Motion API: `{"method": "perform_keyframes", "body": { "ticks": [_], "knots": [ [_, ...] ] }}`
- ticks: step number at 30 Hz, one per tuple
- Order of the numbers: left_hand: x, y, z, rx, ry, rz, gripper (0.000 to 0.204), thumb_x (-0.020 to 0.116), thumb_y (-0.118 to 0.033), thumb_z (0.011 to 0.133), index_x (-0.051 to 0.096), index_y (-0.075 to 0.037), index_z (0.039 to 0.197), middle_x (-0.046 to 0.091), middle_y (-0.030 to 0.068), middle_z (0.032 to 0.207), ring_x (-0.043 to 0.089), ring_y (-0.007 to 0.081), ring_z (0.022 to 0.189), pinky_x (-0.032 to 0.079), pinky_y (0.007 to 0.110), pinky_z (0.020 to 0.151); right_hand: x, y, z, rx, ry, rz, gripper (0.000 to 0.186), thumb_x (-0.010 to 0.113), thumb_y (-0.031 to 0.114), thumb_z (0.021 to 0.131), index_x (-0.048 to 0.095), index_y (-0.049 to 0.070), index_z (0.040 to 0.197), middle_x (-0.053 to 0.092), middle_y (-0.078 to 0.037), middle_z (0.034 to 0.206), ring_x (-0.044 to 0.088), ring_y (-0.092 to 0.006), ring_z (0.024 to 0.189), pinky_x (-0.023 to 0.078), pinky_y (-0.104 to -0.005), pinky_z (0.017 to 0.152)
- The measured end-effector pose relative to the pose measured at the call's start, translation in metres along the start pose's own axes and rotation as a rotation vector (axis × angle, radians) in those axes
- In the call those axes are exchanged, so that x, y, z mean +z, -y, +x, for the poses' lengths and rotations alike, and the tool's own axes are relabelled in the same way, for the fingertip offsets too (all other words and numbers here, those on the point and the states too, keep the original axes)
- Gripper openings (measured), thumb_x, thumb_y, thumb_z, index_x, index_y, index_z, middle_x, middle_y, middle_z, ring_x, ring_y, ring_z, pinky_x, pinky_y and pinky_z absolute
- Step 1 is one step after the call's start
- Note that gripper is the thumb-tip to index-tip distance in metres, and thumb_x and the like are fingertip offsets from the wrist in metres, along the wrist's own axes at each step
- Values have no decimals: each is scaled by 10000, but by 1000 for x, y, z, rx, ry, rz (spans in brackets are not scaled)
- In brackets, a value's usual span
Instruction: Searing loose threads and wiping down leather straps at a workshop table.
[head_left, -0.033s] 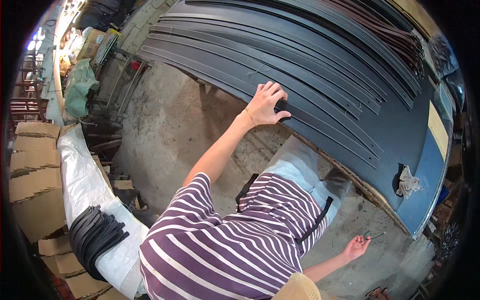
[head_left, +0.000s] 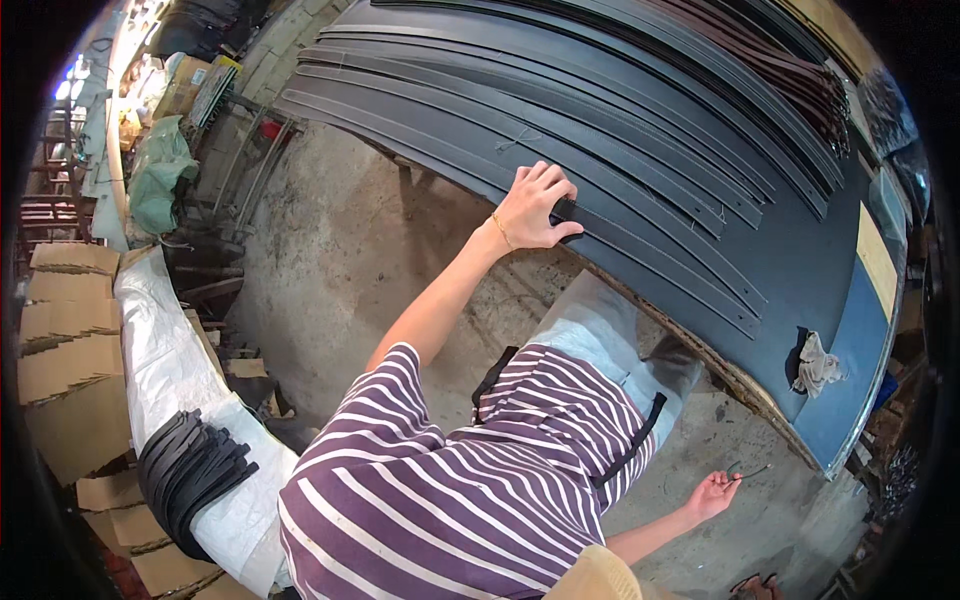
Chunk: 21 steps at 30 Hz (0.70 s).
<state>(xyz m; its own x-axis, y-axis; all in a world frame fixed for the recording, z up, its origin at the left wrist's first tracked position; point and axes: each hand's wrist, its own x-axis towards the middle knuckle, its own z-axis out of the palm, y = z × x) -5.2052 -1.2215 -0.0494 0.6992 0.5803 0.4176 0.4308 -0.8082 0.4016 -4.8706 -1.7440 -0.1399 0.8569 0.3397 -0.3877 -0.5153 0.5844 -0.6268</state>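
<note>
My left hand is at the near edge of the table, its fingers and thumb closed around a small black piece whose kind I cannot make out. It presses over the nearest black strap. More long black straps with pale stitched edges lie side by side across the dark tabletop, with holes near some right ends. My right hand is low at the right, away from the table, fingers closed on a thin dark stick-like tool. A loose thread lies on the straps.
Brown straps are bundled at the far right. A rag lies near the table's right corner. At left, a bundle of black straps rests on white sheeting beside stacked cardboard. A green bag hangs beyond.
</note>
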Motion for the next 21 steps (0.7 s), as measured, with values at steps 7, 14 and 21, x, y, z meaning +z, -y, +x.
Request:
{"method": "perform_keyframes", "body": {
  "ticks": [7,14,21],
  "knots": [
    [5,-3,21,58,136,-61,378,719,-365,613,589,-76,820,528,89,882,472,275,921,353,409,771,22,1,-28,-102,-355,-213,279,420,116,916,481,4,1164,531,-90,877,473,-185,706,440,-282,670],
    [21,-47,43,37,-93,6,171,662,-111,731,609,-13,860,591,122,881,540,303,863,430,373,779,22,-2,-9,-101,-98,70,143,502,100,890,553,37,1008,597,-50,898,506,-105,689,400,-247,603],
    [132,-220,75,353,94,-408,200,652,-94,743,623,-15,924,599,113,957,547,280,914,443,353,796,8,0,-41,-198,-230,31,112,492,105,900,566,57,969,602,-26,849,502,-97,649,408,-242,597]
  ]
}}
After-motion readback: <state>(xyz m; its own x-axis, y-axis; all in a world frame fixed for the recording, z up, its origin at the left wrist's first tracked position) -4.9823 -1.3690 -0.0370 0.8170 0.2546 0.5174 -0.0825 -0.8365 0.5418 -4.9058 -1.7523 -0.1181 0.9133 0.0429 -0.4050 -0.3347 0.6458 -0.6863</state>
